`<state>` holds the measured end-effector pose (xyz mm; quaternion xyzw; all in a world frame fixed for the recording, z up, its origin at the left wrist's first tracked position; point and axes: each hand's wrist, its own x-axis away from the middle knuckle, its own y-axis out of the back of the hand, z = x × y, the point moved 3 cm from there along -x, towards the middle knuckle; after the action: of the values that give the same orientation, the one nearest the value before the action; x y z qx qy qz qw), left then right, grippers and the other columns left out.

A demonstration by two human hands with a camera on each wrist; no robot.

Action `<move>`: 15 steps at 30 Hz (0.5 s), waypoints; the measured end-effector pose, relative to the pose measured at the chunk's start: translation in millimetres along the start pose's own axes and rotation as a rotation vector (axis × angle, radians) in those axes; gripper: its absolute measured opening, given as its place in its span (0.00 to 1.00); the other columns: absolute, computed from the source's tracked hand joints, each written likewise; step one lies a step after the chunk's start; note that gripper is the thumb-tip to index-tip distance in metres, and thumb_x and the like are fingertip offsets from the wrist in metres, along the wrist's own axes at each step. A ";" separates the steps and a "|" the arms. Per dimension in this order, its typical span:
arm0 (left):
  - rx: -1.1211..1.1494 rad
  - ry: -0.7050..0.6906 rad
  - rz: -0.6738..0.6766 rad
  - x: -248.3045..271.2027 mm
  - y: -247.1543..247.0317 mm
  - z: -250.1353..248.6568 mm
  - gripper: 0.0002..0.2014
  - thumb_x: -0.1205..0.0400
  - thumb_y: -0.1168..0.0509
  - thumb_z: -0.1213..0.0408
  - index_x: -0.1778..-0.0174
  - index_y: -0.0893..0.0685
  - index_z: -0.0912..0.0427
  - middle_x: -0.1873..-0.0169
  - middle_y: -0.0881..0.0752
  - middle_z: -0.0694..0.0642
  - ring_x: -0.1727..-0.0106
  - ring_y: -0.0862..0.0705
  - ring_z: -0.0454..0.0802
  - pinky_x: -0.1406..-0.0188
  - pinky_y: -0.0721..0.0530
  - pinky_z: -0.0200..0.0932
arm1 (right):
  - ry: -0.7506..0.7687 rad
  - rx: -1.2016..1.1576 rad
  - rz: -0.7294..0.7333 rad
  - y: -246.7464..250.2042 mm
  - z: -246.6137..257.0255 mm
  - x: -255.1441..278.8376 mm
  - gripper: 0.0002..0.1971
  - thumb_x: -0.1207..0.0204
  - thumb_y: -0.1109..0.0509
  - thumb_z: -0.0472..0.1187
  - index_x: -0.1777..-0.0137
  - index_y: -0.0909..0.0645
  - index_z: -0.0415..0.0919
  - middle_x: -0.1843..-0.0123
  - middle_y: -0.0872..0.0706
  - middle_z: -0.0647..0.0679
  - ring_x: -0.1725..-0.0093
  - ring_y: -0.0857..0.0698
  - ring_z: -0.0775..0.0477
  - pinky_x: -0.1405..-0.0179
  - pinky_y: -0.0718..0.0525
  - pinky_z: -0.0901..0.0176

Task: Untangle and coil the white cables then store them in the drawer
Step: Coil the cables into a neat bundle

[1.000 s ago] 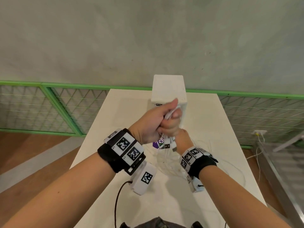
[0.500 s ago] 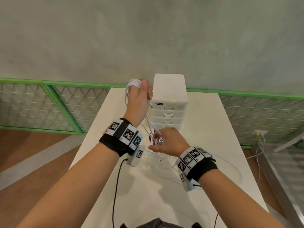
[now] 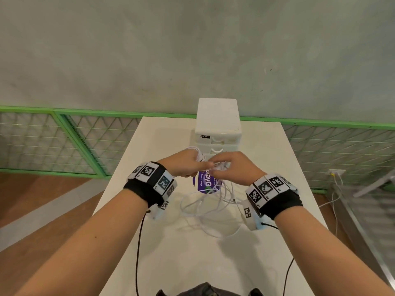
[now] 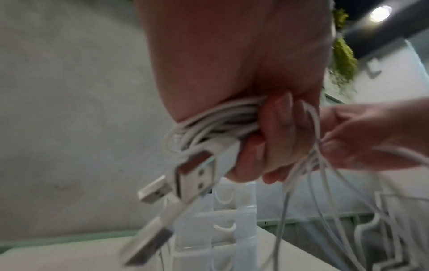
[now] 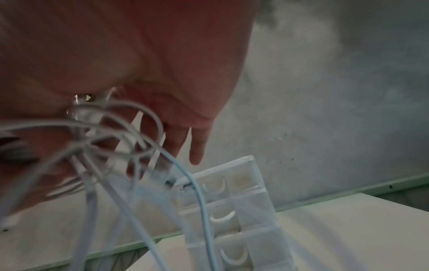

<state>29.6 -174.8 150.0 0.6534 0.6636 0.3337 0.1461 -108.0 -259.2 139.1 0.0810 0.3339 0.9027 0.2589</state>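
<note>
A person's left hand (image 3: 183,164), raised above a white table (image 3: 149,159) with the forearm reaching in from the lower left, has its fingers curled tightly around a coiled bundle of white cables (image 4: 216,121); in the left wrist view three USB plugs (image 4: 195,176) stick out below the fist. Loose strands of the tangled cables (image 3: 209,201) hang from between the two hands and loop onto the tabletop, over a round purple sticker (image 3: 204,181). The right hand (image 3: 233,167), level with the left and just touching it, pinches strands between thumb and fingertips, its remaining fingers (image 5: 197,144) extended loosely downward in the right wrist view. Behind both hands, at the table's far edge, stands a small white drawer unit (image 3: 218,124), its drawers shut. Both wrists wear black bands with coded markers.
</note>
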 end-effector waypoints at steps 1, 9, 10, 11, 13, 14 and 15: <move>0.018 -0.017 -0.020 1.1 2.2 0.7 0.21 0.17 0.37 0.54 0.73 0.26 0.64 0.83 0.27 0.56 0.85 0.33 0.45 0.84 0.35 0.34 | -0.004 -0.022 -0.039 1.3 -3.6 0.6 0.12 0.35 0.21 0.47 0.51 0.11 0.54 0.49 0.10 0.56 0.48 0.14 0.60 0.44 0.19 0.63; 0.066 0.053 -0.221 6.6 7.2 19.6 0.22 0.18 0.36 0.58 0.76 0.30 0.62 0.82 0.27 0.58 0.87 0.33 0.44 0.84 0.34 0.31 | -0.022 -0.126 -0.248 9.4 -10.9 1.9 0.05 0.26 0.28 0.46 0.54 0.11 0.50 0.58 0.10 0.54 0.54 0.13 0.55 0.50 0.19 0.66; 0.084 0.062 -0.235 8.2 8.3 21.8 0.22 0.18 0.36 0.57 0.76 0.31 0.61 0.82 0.27 0.57 0.86 0.33 0.45 0.83 0.34 0.32 | -0.031 -0.116 -0.302 13.2 -13.3 1.5 0.06 0.25 0.30 0.46 0.54 0.11 0.49 0.60 0.09 0.54 0.56 0.13 0.54 0.51 0.18 0.64; 0.109 0.065 -0.225 10.4 8.7 23.2 0.23 0.18 0.35 0.56 0.76 0.33 0.60 0.82 0.28 0.57 0.85 0.34 0.46 0.83 0.34 0.33 | -0.037 -0.103 -0.356 16.8 -16.9 1.2 0.08 0.23 0.32 0.47 0.54 0.12 0.47 0.61 0.09 0.52 0.57 0.12 0.53 0.52 0.17 0.62; 0.121 0.055 -0.158 16.5 7.7 21.0 0.23 0.19 0.33 0.55 0.74 0.32 0.63 0.81 0.31 0.56 0.85 0.36 0.46 0.84 0.37 0.33 | -0.063 -0.094 -0.452 22.2 -23.7 1.2 0.10 0.21 0.34 0.46 0.55 0.14 0.43 0.63 0.10 0.48 0.59 0.12 0.48 0.55 0.17 0.56; 0.104 0.050 -0.123 19.4 6.3 19.3 0.22 0.20 0.32 0.55 0.73 0.30 0.64 0.82 0.32 0.56 0.85 0.37 0.45 0.84 0.38 0.32 | -0.084 -0.099 -0.485 23.3 -26.1 1.6 0.10 0.21 0.35 0.45 0.55 0.15 0.42 0.64 0.11 0.46 0.61 0.13 0.47 0.57 0.17 0.56; 0.083 0.046 -0.099 21.6 4.9 17.9 0.21 0.21 0.31 0.56 0.73 0.30 0.65 0.82 0.32 0.56 0.85 0.37 0.45 0.85 0.38 0.32 | -0.110 -0.111 -0.496 23.6 -28.0 2.1 0.09 0.20 0.35 0.44 0.56 0.16 0.42 0.64 0.12 0.45 0.63 0.14 0.48 0.61 0.18 0.57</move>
<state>42.4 -149.9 145.2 0.6175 0.7116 0.3130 0.1198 -128.5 -289.0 132.8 0.0313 0.2789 0.8229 0.4940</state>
